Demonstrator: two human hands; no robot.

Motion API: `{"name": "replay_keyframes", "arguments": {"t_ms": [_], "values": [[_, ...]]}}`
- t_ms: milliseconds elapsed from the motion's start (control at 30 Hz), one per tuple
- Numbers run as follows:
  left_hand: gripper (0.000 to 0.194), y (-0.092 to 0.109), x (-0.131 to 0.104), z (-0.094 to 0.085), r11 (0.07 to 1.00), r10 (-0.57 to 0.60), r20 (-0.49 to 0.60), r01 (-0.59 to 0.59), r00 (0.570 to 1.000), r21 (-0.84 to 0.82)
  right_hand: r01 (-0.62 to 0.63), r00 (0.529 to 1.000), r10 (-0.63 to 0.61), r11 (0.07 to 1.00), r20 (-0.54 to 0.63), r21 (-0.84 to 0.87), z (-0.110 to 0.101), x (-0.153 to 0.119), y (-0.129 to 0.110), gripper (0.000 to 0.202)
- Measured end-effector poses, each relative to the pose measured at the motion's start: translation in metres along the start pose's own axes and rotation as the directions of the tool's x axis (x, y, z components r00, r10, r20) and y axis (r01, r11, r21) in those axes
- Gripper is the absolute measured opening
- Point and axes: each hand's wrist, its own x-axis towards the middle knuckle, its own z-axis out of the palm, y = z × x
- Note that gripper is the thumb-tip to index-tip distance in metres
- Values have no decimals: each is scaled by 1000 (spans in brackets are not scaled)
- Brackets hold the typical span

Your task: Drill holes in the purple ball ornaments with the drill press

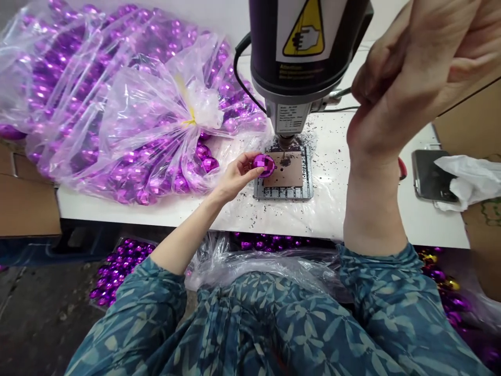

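Note:
My left hand (239,173) pinches a shiny purple faceted ball (263,165) over the left part of a brown board (291,175), which lies on a slotted metal base plate (284,194). Above the board stands a drill press (289,117) with a black housing and a yellow warning sign; its tip points down just right of the ball. My right hand (403,68) is raised to the right of the housing with its fingers curled; what they hold, if anything, is hidden behind the hand.
A tied clear bag (129,104) of purple balls fills the table's left side. Dark shavings lie around the base. A phone (432,175) and crumpled white tissue (469,177) are at the right. More purple balls (121,266) sit below the table's edge.

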Motion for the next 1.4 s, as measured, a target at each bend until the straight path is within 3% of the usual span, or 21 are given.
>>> {"name": "replay_keyframes", "arguments": {"t_ms": [133,267,500,733,933,1067,1167,1400], "values": [[49,-14,15,15,999,-47,-16,47,999,6,238,970,-230,963,-76,127,0,-1,5,56],[47,-23,26,22,994,-107,-24,106,994,-15,279,959,-270,953,-85,119,2,-2,7,58],[49,-20,31,30,990,-46,-47,52,998,131,224,974,-214,960,-74,166,1,-6,1,39],[51,-14,34,46,958,56,-52,-39,997,285,258,966,-240,931,-100,258,3,-5,3,38],[59,-27,29,52,980,25,-74,-10,997,197,217,976,-209,945,-59,242,2,-5,-2,40],[63,-33,26,53,978,31,-84,-13,996,208,144,989,-144,977,-13,160,-2,-4,-9,53],[62,-36,29,51,979,42,-62,-29,997,202,114,994,-112,983,-19,144,-5,-4,-10,59],[67,-51,38,36,996,67,51,-70,996,60,179,984,-177,979,-31,95,-5,-1,1,69]]}}
